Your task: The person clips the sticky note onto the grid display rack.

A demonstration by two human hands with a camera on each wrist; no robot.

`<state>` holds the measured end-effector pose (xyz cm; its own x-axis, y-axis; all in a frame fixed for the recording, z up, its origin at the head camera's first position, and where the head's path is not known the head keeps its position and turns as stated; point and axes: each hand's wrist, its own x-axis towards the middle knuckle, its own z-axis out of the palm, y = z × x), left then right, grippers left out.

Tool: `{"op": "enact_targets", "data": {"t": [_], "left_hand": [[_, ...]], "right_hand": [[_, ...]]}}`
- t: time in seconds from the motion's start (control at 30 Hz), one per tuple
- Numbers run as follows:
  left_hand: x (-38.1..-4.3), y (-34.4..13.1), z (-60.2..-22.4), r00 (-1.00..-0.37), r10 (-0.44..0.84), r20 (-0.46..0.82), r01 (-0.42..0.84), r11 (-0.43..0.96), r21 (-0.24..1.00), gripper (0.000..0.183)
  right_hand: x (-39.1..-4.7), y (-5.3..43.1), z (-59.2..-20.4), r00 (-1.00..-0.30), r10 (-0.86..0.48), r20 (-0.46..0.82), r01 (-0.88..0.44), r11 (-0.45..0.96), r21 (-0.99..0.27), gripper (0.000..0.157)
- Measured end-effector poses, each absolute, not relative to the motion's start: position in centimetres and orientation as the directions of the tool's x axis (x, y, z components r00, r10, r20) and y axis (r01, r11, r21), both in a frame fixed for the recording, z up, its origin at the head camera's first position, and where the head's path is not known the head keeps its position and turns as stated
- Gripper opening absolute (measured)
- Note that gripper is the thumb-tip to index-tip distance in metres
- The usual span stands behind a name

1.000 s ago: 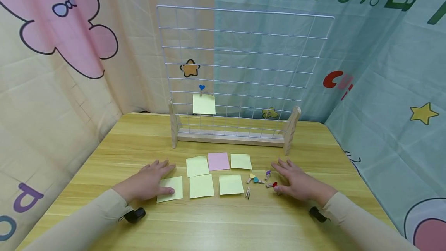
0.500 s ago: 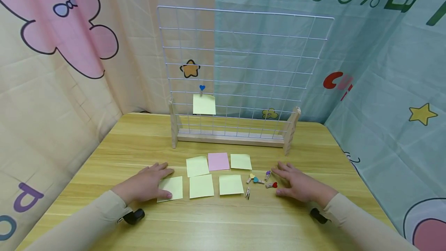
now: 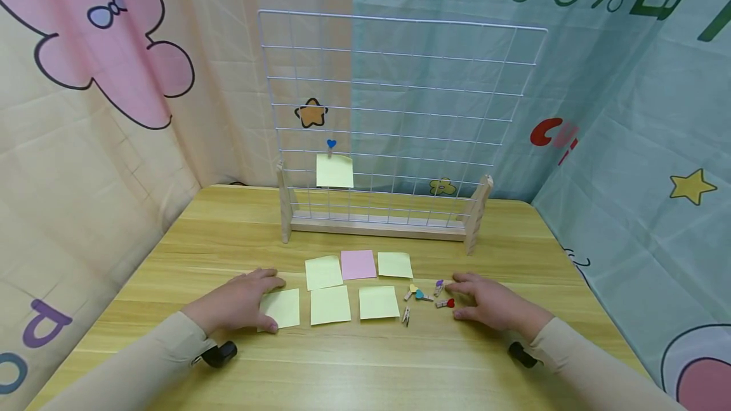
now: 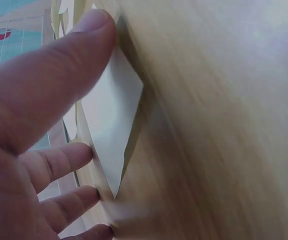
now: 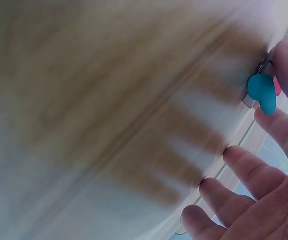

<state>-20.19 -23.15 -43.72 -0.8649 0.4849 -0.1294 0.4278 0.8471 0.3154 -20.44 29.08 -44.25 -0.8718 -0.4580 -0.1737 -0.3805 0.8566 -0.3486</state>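
The left hand (image 3: 240,300) is left relaxed and ungrasping, its thumb and fingers placed around the left edge of a yellow note (image 3: 283,307) on the tabletop (image 3: 354,366). The right hand (image 3: 492,302) is also released, its fingertips set just beside a red heart clip (image 3: 445,303) and a purple clip (image 3: 439,285). Between the hands, a pink note (image 3: 358,264) is flanked by pale yellow notes (image 3: 330,304). Beyond both hands, another note (image 3: 335,171) is held by a blue heart clip (image 3: 331,144) on a wood-based wire rack (image 3: 377,229).

In the head view, the left hand (image 3: 240,300) covers part of the lower-left yellow note (image 3: 284,306).
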Motion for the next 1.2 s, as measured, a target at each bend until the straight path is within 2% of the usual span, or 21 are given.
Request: {"op": "enact_targets", "data": {"t": [0.43, 0.6, 0.93, 1.2], "left_hand": [[-20.40, -23.08, -43.81, -0.886, 0.458, -0.075, 0.419, 0.859, 0.295, 0.077], [-20.36, -22.97, -43.64, -0.878, 0.471, -0.084, 0.427, 0.851, 0.305, 0.074], [-20.65, -22.74, -43.70, -0.880, 0.459, -0.122, 0.390, 0.846, 0.364, 0.064], [-20.66, -22.49, -43.53, -0.883, 0.447, -0.142, 0.366, 0.846, 0.388, 0.060]], "right_hand": [[-20.32, 28.90, -44.02, -0.877, -0.466, -0.112, -0.418, 0.858, -0.299, 0.028], [-20.51, 28.86, -43.97, -0.896, -0.432, -0.106, -0.385, 0.872, -0.300, 0.019], [-20.58, 28.87, -43.75, -0.896, -0.414, -0.164, -0.338, 0.872, -0.354, 0.016], [-20.64, 28.81, -43.75, -0.906, -0.368, -0.209, -0.268, 0.881, -0.390, 0.022]]}}
